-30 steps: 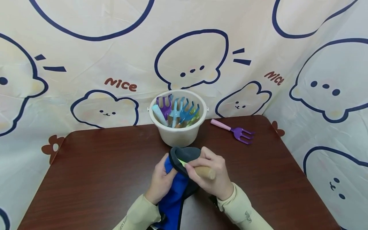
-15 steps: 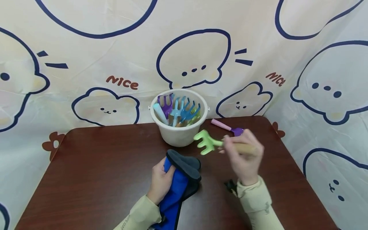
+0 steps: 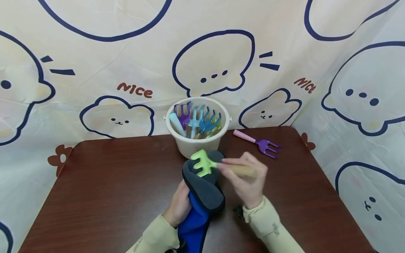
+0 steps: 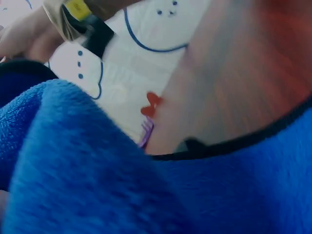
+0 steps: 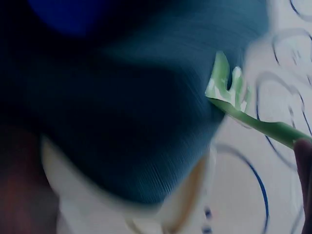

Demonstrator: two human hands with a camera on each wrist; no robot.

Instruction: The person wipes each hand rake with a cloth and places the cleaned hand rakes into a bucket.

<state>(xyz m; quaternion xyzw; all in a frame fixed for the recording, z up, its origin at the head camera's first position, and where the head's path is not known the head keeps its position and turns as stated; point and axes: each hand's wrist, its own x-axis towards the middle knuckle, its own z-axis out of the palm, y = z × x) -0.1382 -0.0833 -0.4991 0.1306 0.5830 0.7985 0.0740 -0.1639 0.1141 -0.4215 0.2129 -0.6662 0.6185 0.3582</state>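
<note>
In the head view my left hand [image 3: 178, 207] grips a cloth [image 3: 207, 195], fuzzy blue on one side and dark grey with a black edge on the other. Its blue face [image 4: 92, 161] fills much of the left wrist view. The grey end is folded over above the fingers, which it partly hides. My right hand [image 3: 246, 181] holds a small green hand rake [image 3: 202, 163] by its light wooden handle. The rake's tines point left and overlap the grey cloth in the head view. From the right wrist, the green head [image 5: 229, 92] shows right at the cloth's edge.
Behind the cloth stands a white bucket [image 3: 196, 144] holding several small rakes in blue and purple, plus a light blue handle. A purple hand fork [image 3: 267, 147] with a pink handle lies at the back right of the brown table [image 3: 120, 189]. Patterned fabric [image 3: 126, 63] hangs behind.
The right hand drew the green rake out of the cloth's fold to the right, then brought it back left over the cloth. The left hand has shifted the cloth slightly up and right.
</note>
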